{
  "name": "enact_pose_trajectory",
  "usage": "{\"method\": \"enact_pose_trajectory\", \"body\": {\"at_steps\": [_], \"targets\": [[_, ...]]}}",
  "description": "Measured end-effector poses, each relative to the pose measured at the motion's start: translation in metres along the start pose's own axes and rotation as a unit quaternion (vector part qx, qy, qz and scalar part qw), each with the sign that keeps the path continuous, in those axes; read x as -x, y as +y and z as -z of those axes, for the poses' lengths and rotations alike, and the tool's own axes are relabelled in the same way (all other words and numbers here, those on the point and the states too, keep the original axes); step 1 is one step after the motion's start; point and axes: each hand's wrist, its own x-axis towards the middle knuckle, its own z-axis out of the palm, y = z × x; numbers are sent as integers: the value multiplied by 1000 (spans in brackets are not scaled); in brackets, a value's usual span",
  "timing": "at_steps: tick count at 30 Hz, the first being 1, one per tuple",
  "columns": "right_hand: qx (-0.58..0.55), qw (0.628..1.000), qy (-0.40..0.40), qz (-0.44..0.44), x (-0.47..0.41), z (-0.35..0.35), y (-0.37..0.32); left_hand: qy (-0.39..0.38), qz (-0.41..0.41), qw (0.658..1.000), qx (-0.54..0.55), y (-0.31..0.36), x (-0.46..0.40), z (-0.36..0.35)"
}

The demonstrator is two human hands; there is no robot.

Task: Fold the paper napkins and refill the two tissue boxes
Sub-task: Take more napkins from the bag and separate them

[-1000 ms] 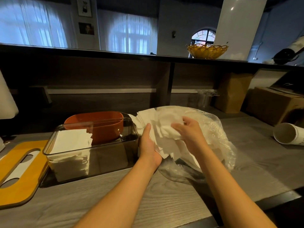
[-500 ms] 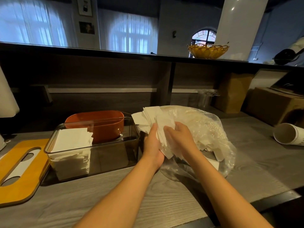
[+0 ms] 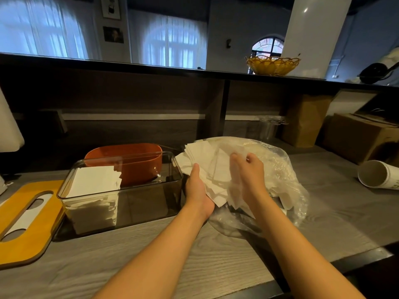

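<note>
Indoors, grey wood-grain counter [image 3: 164, 266], arched curtained windows [image 3: 172, 42], white pillar [image 3: 313, 29]

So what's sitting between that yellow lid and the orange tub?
The clear tissue box, partly filled with white napkins, as the head view shows.

The right hand [image 3: 248, 175], which a second ago lay over the front of the napkin stack [image 3: 207, 167], now sits further right, partly behind a fold of the plastic bag [image 3: 278, 169]. More of the stack shows above the left hand [image 3: 197, 190], its sheets less fanned.
</note>
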Motion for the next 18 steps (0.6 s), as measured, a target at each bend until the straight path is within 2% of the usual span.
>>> {"method": "enact_pose_trajectory", "body": {"at_steps": [4, 7, 12, 15, 18], "targets": [[-103, 995, 5, 13, -8, 19, -18, -20, 4, 999, 27, 2, 4, 0], [-141, 989, -43, 3, -8, 24, -25, -39, 2, 999, 27, 3, 4, 2], [69, 984, -148, 65, 4, 3, -10, -64, 4, 998, 0, 3, 3, 5], [112, 970, -202, 70, 7, -6, 2, -74, 7, 997, -20, 5, 9, 2], [132, 961, -232, 75, 4, -3, 1, -17, -15, 998, -60, 2, 4, 3]]}}
